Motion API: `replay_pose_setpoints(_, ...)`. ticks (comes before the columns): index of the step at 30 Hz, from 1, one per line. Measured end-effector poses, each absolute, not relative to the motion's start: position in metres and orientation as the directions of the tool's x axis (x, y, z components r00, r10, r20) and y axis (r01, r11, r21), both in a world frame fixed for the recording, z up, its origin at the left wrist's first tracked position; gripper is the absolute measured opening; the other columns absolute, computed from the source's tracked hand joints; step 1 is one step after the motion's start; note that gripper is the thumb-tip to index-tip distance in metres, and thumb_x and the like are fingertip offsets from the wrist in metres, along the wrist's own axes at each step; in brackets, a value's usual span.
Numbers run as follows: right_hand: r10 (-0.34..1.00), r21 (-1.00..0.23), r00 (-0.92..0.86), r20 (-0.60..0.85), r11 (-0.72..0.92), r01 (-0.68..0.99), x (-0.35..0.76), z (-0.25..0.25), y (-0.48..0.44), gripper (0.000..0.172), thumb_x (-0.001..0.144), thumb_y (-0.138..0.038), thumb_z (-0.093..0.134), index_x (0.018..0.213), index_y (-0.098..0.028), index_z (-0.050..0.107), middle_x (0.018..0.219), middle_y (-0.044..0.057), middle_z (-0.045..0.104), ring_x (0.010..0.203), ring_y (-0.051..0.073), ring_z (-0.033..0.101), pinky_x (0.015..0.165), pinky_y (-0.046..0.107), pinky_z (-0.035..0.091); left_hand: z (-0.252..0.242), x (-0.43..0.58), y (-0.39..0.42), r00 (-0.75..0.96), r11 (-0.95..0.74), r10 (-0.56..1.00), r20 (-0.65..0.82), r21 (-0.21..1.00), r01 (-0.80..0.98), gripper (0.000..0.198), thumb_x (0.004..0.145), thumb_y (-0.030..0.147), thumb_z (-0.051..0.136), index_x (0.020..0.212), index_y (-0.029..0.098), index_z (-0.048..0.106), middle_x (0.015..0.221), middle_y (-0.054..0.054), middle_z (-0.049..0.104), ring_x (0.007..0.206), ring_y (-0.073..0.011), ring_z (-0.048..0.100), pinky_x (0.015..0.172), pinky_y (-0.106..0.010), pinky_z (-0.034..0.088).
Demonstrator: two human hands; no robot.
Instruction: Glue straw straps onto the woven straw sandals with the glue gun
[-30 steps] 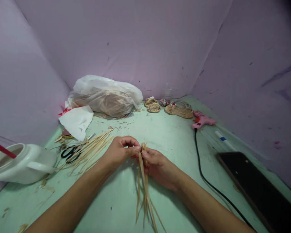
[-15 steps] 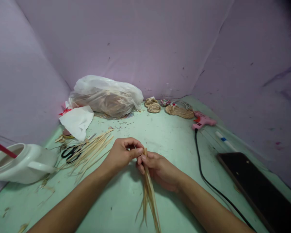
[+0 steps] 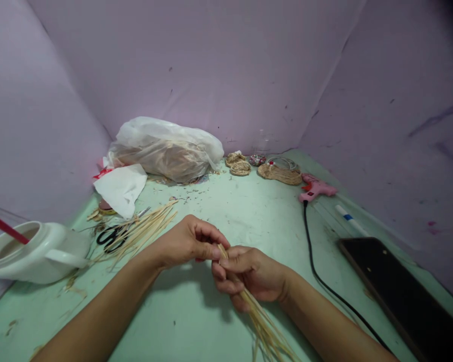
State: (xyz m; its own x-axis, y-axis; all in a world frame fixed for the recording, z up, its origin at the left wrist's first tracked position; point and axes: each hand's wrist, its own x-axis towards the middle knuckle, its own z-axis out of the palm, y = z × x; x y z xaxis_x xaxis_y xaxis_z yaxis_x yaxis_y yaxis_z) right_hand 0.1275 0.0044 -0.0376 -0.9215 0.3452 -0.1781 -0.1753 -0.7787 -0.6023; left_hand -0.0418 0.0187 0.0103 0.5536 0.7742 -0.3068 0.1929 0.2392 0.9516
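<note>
A bundle of pale dry fibre strips [image 3: 262, 317] runs from between my hands down toward the table's front edge, its loose ends fanned out. My right hand [image 3: 251, 271] is closed round the upper part of the bundle, with the thumb on top. At the bundle's top end, my left hand [image 3: 196, 241] pinches with thumb and forefinger, touching the tips of the strips. More loose strips [image 3: 147, 229] lie on the table to the left, partly over black-handled scissors [image 3: 111, 239].
Left on the green table [image 3: 173, 322] stands a white pot [image 3: 41, 256] with a red stick. Behind are a plastic bag [image 3: 166, 151], white paper [image 3: 123, 188] and woven pieces [image 3: 279, 173]. A pink glue gun [image 3: 317, 188], its cord, a marker [image 3: 351, 218] and a phone [image 3: 400, 296] lie right.
The bundle has swung so its loose ends point lower right, and my right hand's fingers wrap further round it. Both hands have shifted slightly down.
</note>
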Motion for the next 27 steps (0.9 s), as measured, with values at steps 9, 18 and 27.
replay_pose_setpoints(9,0.416,-0.654,-0.881,-0.224,-0.735,-0.18,0.131,-0.032,0.007,0.024,0.075,-0.034,0.06,0.084,-0.011,0.061,0.052,-0.005,0.042,0.04,0.003,0.021,0.034,0.014,0.015,0.013,-0.04,0.018,0.493,0.167,0.816,-0.302,0.939,0.3,0.013,0.066,0.023,0.064,0.06,0.013,0.059,0.043,0.002,0.057,0.037,-0.0044,0.036,0.038,-0.017,0.027)
replay_pose_setpoints(18,0.658,-0.743,-0.717,-0.232,-0.596,-0.306,0.129,-0.031,0.009,0.019,0.07,-0.031,0.063,0.065,-0.013,0.06,0.047,-0.004,0.042,0.041,0.005,0.031,0.038,0.018,0.026,0.013,-0.03,0.017,0.359,0.03,0.925,-0.124,0.966,0.255,0.01,0.066,0.023,0.064,0.068,0.013,0.062,0.053,0.0,0.06,0.053,-0.0106,0.053,0.053,-0.022,0.04)
replay_pose_setpoints(27,0.892,-0.64,-0.402,-0.205,-0.433,-0.635,0.159,-0.007,0.027,0.012,0.07,-0.02,0.057,0.059,-0.019,0.05,0.053,-0.005,0.028,0.045,0.008,0.023,0.039,0.02,0.024,0.024,-0.017,-0.028,0.683,-0.477,0.7,-0.207,0.577,0.663,0.015,0.057,0.018,0.066,0.072,0.018,0.068,0.077,-0.007,0.067,0.068,-0.02,0.059,0.059,-0.027,0.041)
